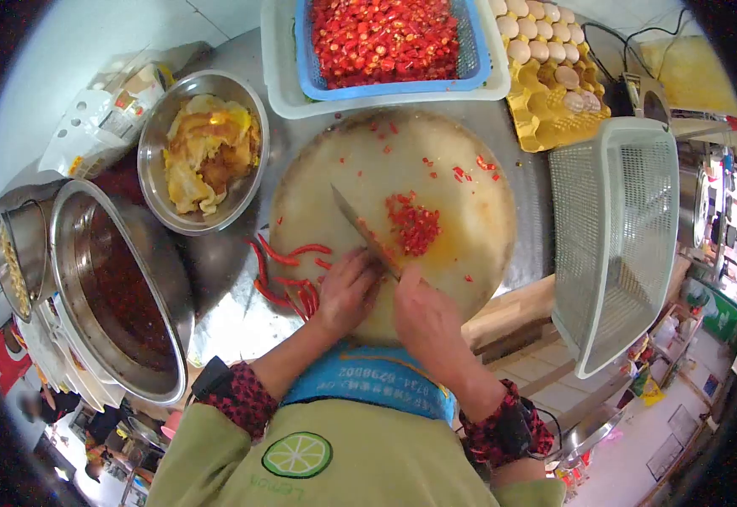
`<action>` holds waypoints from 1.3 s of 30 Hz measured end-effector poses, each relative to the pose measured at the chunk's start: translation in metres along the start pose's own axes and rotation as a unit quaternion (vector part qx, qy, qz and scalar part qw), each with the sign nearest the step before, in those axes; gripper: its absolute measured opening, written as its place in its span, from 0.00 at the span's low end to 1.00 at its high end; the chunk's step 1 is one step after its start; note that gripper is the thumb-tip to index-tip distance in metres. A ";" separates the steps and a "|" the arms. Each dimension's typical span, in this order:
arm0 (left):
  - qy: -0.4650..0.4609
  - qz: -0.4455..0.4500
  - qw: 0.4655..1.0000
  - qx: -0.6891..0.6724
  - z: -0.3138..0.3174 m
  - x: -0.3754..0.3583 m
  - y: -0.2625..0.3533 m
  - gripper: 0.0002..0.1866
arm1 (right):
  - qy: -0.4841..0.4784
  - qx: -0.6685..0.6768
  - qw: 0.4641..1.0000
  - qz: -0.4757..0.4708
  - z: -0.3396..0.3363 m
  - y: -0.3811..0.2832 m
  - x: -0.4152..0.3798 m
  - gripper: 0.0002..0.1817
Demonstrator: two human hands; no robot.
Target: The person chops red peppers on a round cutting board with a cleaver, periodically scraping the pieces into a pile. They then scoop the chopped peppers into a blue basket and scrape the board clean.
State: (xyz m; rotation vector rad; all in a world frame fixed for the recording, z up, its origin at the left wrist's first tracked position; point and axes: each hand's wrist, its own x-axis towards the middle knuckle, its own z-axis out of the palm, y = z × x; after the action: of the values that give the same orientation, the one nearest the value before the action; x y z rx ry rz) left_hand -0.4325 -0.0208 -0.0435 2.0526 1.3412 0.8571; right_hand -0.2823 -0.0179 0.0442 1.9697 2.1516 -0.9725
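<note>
1. At the near edge of the counter, the left hand rests on the round cutting board, fingers curled and pressed down close beside the blade; it grips nothing I can make out, though a chili may be hidden under the fingertips.
2. Just beside it, the right hand is clenched around the handle of the knife, whose blade angles up and away to the left across the board.
3. Whole red chilies lie loose off the board's left rim, next to the left hand; a small heap of chopped chili sits touching the blade's right side near the board's middle.
4. To chop well here, I judge the left fingertips should stay tucked back with the knuckles guiding the blade, and the cuts kept short and even so pieces do not scatter.
5. Along the left edge stand a large metal pot and a steel bowl of yellowish food.
6. At the far edge sits a blue basket full of chopped red chili, with a tray of eggs toward the far right corner and an empty white basket tipped at the right edge.
</note>
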 end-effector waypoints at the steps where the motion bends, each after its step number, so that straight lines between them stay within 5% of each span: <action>1: 0.000 -0.001 1.000 0.003 0.001 0.000 0.001 0.14 | 0.020 0.006 1.000 -0.009 0.001 0.001 0.002 0.07; 4: 0.008 -0.003 1.000 0.008 0.003 0.000 0.000 0.14 | -0.005 0.039 0.997 0.063 -0.010 0.002 -0.008 0.06; 11: 0.002 -0.020 1.000 0.020 0.000 -0.001 0.004 0.13 | -0.051 -0.045 0.998 0.012 0.001 0.000 -0.028 0.09; 14: -0.018 -0.018 1.000 0.007 0.000 -0.001 0.003 0.12 | 0.011 -0.021 1.000 0.009 0.002 -0.007 -0.014 0.07; 17: 0.001 0.002 1.000 0.027 0.003 -0.002 0.005 0.11 | -0.046 -0.003 0.999 0.029 -0.005 -0.011 0.001 0.07; 19: 0.007 0.011 1.000 0.022 0.007 -0.002 0.001 0.11 | -0.056 0.122 0.984 0.116 -0.007 -0.005 0.006 0.09; 26: -0.030 -0.019 0.999 -0.028 -0.007 0.010 0.015 0.16 | 0.042 0.185 0.973 0.134 -0.013 0.015 -0.018 0.15; 35: -0.001 -0.011 0.999 0.031 -0.012 0.004 0.014 0.15 | -0.004 0.088 0.984 0.154 -0.006 0.002 -0.042 0.07; 39: -0.008 -0.021 1.000 0.014 -0.012 0.007 0.011 0.14 | -0.001 0.033 0.996 0.088 0.019 0.004 -0.048 0.07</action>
State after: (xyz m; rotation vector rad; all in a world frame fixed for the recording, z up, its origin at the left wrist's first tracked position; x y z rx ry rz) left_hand -0.4329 -0.0170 -0.0260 2.0413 1.3896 0.8065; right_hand -0.2767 -0.0687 0.0490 2.1425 1.9281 -1.0265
